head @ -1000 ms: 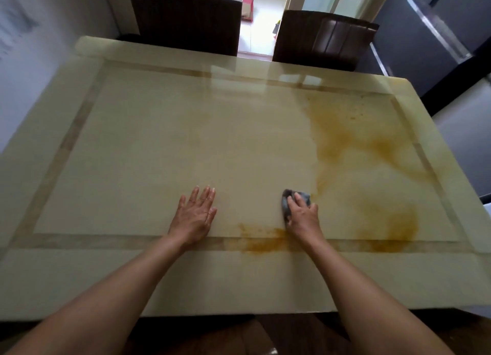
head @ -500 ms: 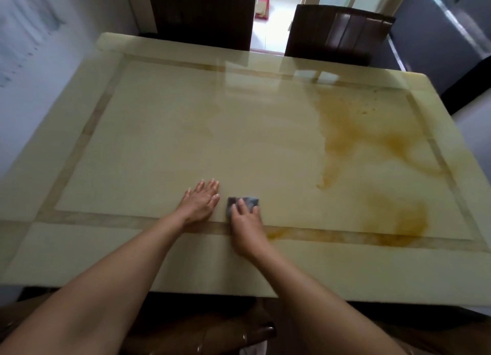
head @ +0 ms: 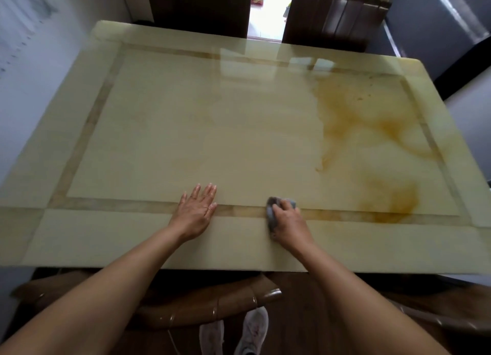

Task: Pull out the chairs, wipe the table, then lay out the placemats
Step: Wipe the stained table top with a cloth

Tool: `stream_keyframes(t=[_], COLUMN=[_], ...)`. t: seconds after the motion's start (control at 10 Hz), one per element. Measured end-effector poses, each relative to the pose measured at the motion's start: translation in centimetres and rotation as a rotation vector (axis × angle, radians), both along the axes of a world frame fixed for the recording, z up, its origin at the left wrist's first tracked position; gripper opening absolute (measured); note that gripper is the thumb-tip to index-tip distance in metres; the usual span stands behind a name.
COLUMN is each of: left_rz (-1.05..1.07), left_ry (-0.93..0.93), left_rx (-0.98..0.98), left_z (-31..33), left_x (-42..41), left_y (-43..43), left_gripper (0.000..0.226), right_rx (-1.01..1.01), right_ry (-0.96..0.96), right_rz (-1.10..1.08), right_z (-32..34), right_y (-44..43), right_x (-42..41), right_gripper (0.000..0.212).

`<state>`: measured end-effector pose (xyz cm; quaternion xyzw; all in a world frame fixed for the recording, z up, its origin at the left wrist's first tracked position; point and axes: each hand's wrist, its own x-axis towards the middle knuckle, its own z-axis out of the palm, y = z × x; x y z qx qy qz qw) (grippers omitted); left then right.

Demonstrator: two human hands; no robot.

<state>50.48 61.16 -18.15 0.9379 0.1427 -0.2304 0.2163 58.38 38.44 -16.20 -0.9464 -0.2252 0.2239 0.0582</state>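
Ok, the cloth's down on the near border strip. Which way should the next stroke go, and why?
Probably slide the right hand and its grey cloth rightward along the strip to the orange-brown stain near the right corner: that patch is unwiped, while the left half of the table looks clean. The left hand rests flat as a brace.

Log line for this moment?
phase: wiping table | left hand: flat on table | right hand: grips grey cloth on near border | orange stains: right side
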Motion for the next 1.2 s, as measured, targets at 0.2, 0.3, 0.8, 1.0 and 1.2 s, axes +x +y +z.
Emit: stream_keyframes(t=[0.2, 0.3, 0.8, 1.0, 1.2], left_rz=[-0.027, -0.005, 0.027, -0.002, -0.035], left_ry=[-0.006, -0.009, -0.029, -0.047, -0.047], left_rx=[-0.026, -0.051, -0.086, -0.09, -0.105], left_z=[0.5, 0.7, 1.3, 1.9, 3.0], left_x=[-0.7, -1.1, -1.5, -0.1, 1.9], left_y=[-1.3, -1.2, -2.4, -4.5, -7.9], left_gripper=[0.053, 0.053, 0.054, 0.054, 0.053], right_rx=[-0.102, -0.118, -0.019, -0.08, -0.144], right_ry=[0.009, 0.06, 0.275, 0.294, 0.303], right_rz=[-0.221, -0.255, 0.188, 0.091, 0.044], right_z=[1.1, 1.5, 0.9, 1.4, 2.4], right_y=[-5.6, -4.4, 7.7, 2.9, -1.7], right_x=[1.1, 1.2, -6.0, -4.3, -2.2], right_gripper=[0.055, 0.049, 0.043, 0.033, 0.04])
